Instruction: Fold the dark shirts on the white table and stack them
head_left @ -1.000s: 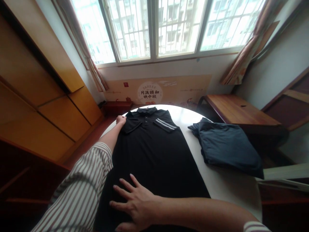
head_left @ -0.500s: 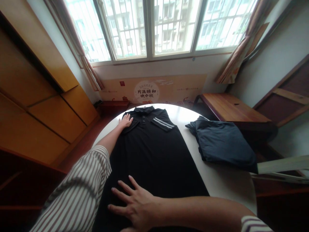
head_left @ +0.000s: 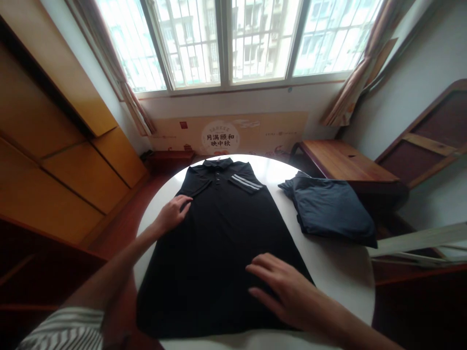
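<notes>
A black polo shirt [head_left: 222, 243] lies spread flat on the white round table [head_left: 339, 272], its collar toward the window. Both of its short sleeves are turned inward over the chest, and the one on the right shows two pale stripes. My left hand [head_left: 174, 212] is at the shirt's left edge just below the sleeve, thumb and fingers apart, with nothing visible in it. Over the lower right part of the shirt is my right hand [head_left: 279, 284], its fingers loosely curved and the thumb apart. Whether it touches the cloth I cannot tell.
A folded dark blue garment [head_left: 330, 206] lies on the table's right side. Beyond it stands a wooden desk [head_left: 350, 158]. Yellow-brown cabinets [head_left: 83, 180] line the left wall, and a pale bar [head_left: 419, 238] sticks in at the right edge.
My left hand has drawn back from the left sleeve to the shirt's side edge. My right hand has moved right across the lower shirt, its fingers less spread. The shirt's bottom hem now shows.
</notes>
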Demonstrator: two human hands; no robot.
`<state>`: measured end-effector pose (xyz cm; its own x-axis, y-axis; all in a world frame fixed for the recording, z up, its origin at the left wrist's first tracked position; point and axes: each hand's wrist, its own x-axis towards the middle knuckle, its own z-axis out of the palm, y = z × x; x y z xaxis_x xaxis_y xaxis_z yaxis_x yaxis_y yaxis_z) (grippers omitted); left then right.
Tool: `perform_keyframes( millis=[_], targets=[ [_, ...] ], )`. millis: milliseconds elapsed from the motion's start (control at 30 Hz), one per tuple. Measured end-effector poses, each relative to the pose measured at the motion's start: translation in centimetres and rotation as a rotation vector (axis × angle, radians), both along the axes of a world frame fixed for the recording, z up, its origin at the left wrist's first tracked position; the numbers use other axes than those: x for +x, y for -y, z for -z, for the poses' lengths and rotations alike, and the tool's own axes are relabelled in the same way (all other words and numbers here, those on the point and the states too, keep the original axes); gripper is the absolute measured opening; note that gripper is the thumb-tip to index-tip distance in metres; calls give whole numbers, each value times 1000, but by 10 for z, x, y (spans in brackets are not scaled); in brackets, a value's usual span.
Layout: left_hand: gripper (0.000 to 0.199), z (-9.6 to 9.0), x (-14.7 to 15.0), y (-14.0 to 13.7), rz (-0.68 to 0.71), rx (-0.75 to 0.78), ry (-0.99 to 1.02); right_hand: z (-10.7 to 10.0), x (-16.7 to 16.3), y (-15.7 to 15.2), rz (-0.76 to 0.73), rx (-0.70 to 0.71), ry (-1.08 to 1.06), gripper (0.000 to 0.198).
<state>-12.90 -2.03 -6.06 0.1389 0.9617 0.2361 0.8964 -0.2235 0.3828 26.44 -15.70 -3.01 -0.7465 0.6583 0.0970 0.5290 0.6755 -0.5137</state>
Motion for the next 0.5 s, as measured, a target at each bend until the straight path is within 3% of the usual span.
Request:
perform_keyframes(
  millis=[100, 200, 333, 500],
  targets=[
    [34, 11, -22, 85, -69, -116, 68, 29, 54, -4, 457, 99, -28, 42],
    [36, 22, -34, 140, -225, -164, 135, 58, 84, 4, 674, 149, -35, 62],
    [62, 32, -31, 172, -402, -155, 144, 68, 87, 23, 729, 67, 12, 83],
    [70, 37, -26, 198, -528, -191, 26, 62, 87, 33, 596, -122, -103, 68]
  ],
)
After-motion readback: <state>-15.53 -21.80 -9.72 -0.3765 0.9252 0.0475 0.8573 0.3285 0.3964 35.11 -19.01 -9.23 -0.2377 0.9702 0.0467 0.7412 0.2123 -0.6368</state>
